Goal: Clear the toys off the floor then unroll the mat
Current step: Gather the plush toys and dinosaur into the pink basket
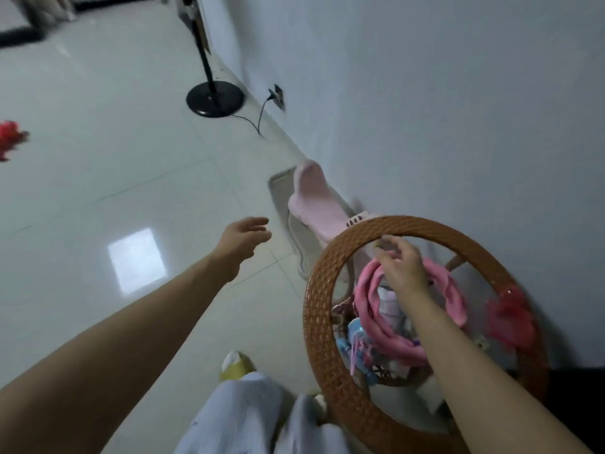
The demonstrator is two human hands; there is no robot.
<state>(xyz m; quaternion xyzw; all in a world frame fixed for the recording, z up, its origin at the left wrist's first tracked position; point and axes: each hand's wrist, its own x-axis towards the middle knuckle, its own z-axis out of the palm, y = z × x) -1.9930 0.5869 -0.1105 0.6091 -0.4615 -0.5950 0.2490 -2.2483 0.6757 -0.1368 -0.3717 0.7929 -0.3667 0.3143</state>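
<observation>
Head view: right hand (401, 267), lower right of frame, hovers inside the woven wicker basket (322, 322), fingers loosely curled; whether they pinch something small I cannot tell, likely dropping a toy in. Basket holds soft pink plush (376, 309) and blue plastic toys (357, 339). Left hand (244, 239), centre, spread and empty over glossy tiled floor (114, 126). Red toy (9, 137) remains at left edge. Mat not identifiable.

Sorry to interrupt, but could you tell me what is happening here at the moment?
A person is tidying toys into a wicker basket by the wall. Their right hand reaches over the pink toys inside it; what its fingertips hold is too blurred to tell. The left hand hangs open over the floor. A red toy lies on the tiles.
</observation>
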